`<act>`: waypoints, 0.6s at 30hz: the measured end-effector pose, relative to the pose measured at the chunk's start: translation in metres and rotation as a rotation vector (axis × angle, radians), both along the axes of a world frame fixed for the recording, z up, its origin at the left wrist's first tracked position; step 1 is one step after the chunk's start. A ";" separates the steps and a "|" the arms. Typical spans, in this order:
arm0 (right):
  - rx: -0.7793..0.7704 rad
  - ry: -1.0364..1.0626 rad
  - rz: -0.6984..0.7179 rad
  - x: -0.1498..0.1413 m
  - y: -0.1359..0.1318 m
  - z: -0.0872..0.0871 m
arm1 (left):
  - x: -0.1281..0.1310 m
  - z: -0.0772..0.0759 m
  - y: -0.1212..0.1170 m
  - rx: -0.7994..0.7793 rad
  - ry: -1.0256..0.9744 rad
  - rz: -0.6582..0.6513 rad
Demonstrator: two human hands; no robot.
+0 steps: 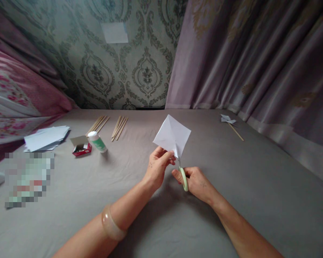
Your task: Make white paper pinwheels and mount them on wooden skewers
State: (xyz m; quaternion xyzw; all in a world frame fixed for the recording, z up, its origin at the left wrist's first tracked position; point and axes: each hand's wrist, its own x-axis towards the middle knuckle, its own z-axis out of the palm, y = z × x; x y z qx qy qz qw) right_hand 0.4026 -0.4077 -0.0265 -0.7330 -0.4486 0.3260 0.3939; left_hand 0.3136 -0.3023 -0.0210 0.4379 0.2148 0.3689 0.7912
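A white square of paper, turned corner-up and marked with a crease, is pinched at its lower left edge by my left hand. My right hand grips a pair of scissors with pale green handles. The scissor blades reach up over the lower corner of the paper, close to my left fingertips. Whether the blades are fully closed cannot be made out. Both hands are held above the grey cloth.
At left lie a stack of white paper, a red box with its lid up, a white-and-green glue stick and wooden sticks in two groups. A paper pinwheel on a stick lies far right. A blurred-out packet sits near left.
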 end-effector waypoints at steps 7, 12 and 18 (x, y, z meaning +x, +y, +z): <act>-0.028 -0.013 0.042 0.000 -0.002 -0.001 | -0.001 0.001 0.006 -0.032 -0.013 0.033; -0.038 -0.026 0.065 0.001 -0.002 0.000 | -0.003 0.001 0.026 -0.099 -0.024 0.135; 0.181 0.031 -0.236 0.009 -0.001 0.006 | -0.003 -0.006 0.039 -0.188 0.020 0.217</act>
